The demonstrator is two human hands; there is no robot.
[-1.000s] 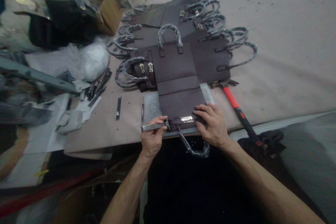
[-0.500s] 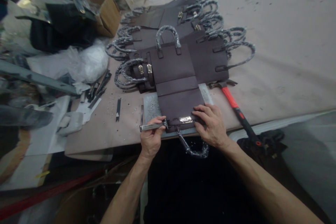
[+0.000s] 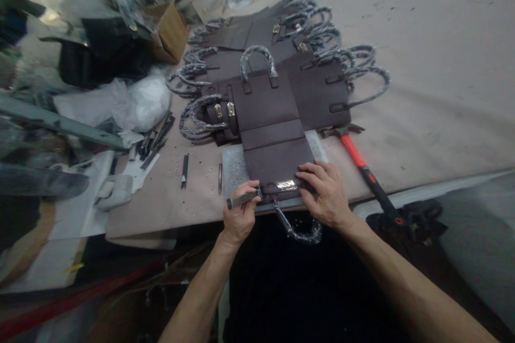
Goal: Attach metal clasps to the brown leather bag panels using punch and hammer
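Note:
A dark brown bag panel (image 3: 273,144) lies flat at the table's front edge, over a grey slab (image 3: 234,168). Its wrapped handle (image 3: 298,233) hangs over the edge. My left hand (image 3: 240,214) grips a metal punch tool (image 3: 244,199) between thumb and fingers, the tool's tip at the left end of the strap that carries a gold plate (image 3: 286,185). To the right of that plate, my right hand (image 3: 325,192) rests on the panel with its fingers spread, touching the strap's right end.
A red and black hammer (image 3: 362,166) lies right of the panel, its handle past the table edge. Behind is a pile of brown bag panels (image 3: 322,86) with wrapped handles. A thin rod (image 3: 220,178), a black strip (image 3: 184,171) and plastic bags (image 3: 148,99) are on the left.
My left hand has moved slightly right with the metal tool, which now tilts more and points toward the strap's left end. My right hand has hardly moved. The view has shifted slightly.

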